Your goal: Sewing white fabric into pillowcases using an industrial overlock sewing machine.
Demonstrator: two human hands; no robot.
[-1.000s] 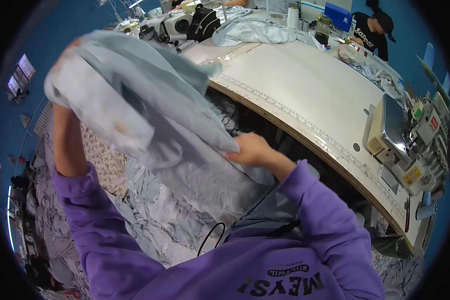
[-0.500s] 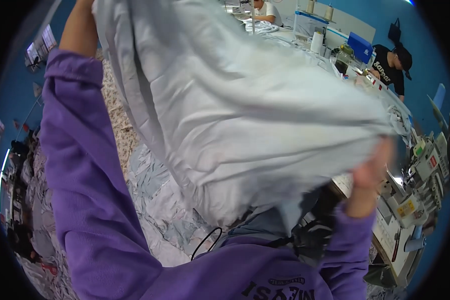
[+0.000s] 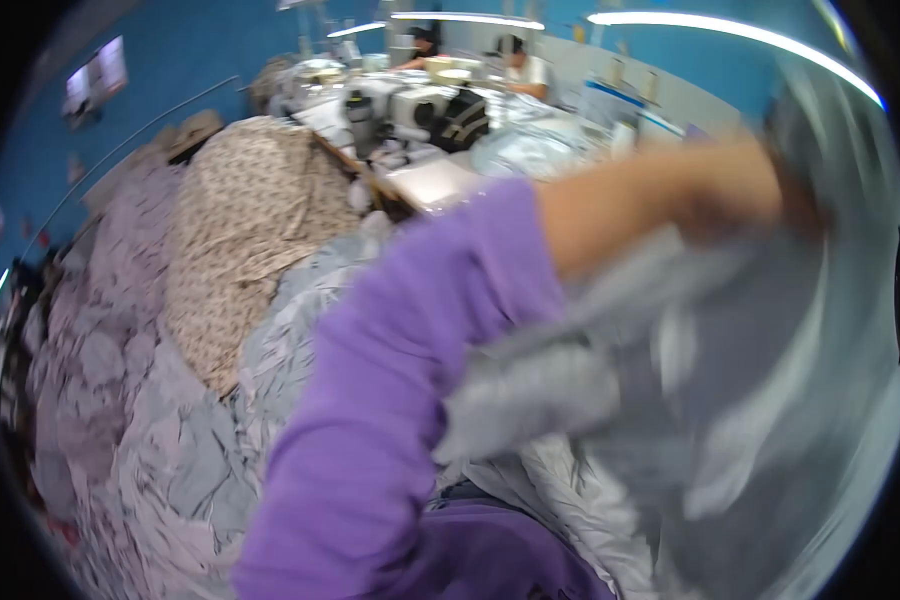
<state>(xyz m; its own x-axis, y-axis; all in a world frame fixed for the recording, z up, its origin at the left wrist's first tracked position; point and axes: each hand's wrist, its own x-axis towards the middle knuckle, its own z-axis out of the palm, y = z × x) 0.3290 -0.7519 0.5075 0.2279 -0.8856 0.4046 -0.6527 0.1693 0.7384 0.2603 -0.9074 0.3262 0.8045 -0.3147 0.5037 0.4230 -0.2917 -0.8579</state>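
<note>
My left arm, in a purple sleeve, reaches across to the upper right. My left hand (image 3: 735, 190) is smeared by motion, its fingers curled at the top of a large light grey cloth (image 3: 700, 350). The cloth hangs in loose folds below and beyond that hand and spreads over the right side of the view, blurred as well. What kind of piece it is I cannot make out. My right hand does not show; the cloth covers that side.
Heaps of grey and pinkish cloth (image 3: 185, 450) lie at the left. A patterned beige cloth (image 3: 245, 230) covers a pile behind them. Farther back stand worktables with a dark bottle (image 3: 358, 120), a black bag (image 3: 460, 122) and a seated person (image 3: 527, 75).
My left arm has swung from the upper left across to the right, carrying the cloth with it. My right hand has gone from sight, and the view has turned left and up.
</note>
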